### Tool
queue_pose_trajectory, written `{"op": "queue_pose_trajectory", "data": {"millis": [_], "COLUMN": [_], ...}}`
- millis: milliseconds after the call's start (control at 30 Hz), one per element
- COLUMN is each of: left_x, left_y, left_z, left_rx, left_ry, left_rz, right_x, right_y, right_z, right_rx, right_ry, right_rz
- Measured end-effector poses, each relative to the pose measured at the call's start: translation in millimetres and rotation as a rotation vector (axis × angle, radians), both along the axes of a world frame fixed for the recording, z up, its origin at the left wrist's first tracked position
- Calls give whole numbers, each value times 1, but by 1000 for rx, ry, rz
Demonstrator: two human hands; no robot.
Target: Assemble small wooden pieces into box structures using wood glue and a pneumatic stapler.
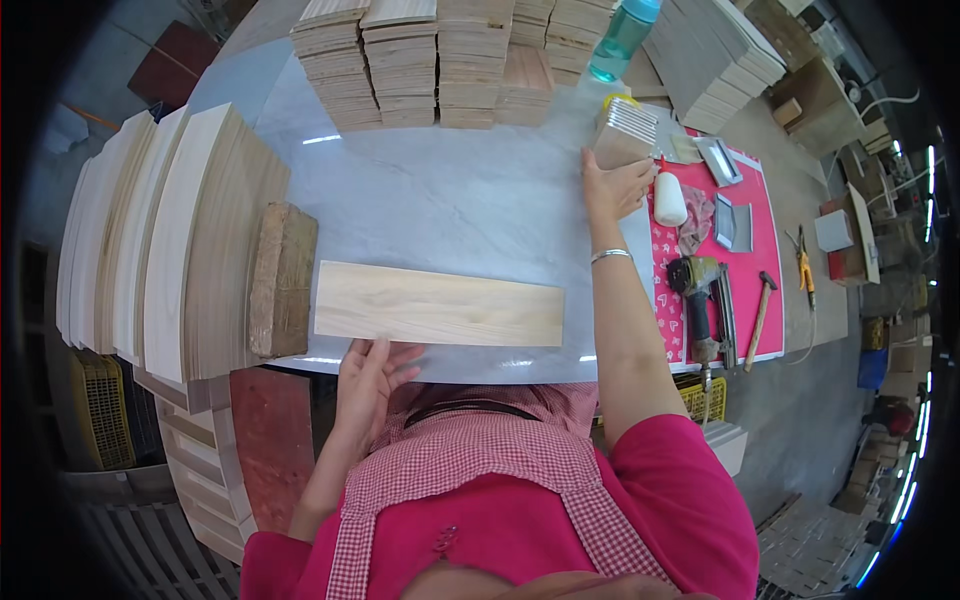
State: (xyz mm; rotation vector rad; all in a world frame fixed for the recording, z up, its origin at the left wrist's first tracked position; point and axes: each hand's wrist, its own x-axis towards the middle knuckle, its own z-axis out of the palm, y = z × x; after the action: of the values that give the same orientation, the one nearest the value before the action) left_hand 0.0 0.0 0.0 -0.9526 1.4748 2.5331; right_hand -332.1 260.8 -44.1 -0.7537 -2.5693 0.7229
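Note:
A flat pale wooden board [440, 305] lies crosswise near the front edge of the grey-white tabletop [440, 190]. Just at its near edge is my left hand [372, 380], fingers stretched and apart, thumb tip close to the wood; it holds nothing. My right arm, with a bracelet at the wrist, reaches toward the back right. There my right hand [620, 188] has thumb and fingers around the near end of a small pale block-like piece with a ridged, striped top [628, 125]. Whether the piece is lifted cannot be told.
Tall stacks of thin boards [400, 70] line the back; more boards [200, 240] lean at left beside a brown block [284, 280]. On a pink mat [665, 300] lie a nail gun [700, 300], hammer [762, 320], white roll [670, 200] and metal pieces [733, 222]. A teal bottle [622, 45] stands behind.

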Motion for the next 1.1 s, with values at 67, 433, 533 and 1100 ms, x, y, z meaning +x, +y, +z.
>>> {"op": "queue_pose_trajectory", "data": {"millis": [67,433,533,1100], "left_x": [7,28,-3,-100], "left_y": [-2,5,18,134], "left_z": [-6,7,30,-15], "left_rx": [44,-44,-193,-694], "left_ry": [-24,55,192,523], "left_rz": [-85,-553,-740,-479], "right_x": [-3,83,134,227], "right_y": [9,56,48,38], "right_z": [-9,50,68,2], "right_rx": [-47,-1065,-1322,-631], "right_ry": [135,358,286,324], "right_rz": [14,747,966,522]}}
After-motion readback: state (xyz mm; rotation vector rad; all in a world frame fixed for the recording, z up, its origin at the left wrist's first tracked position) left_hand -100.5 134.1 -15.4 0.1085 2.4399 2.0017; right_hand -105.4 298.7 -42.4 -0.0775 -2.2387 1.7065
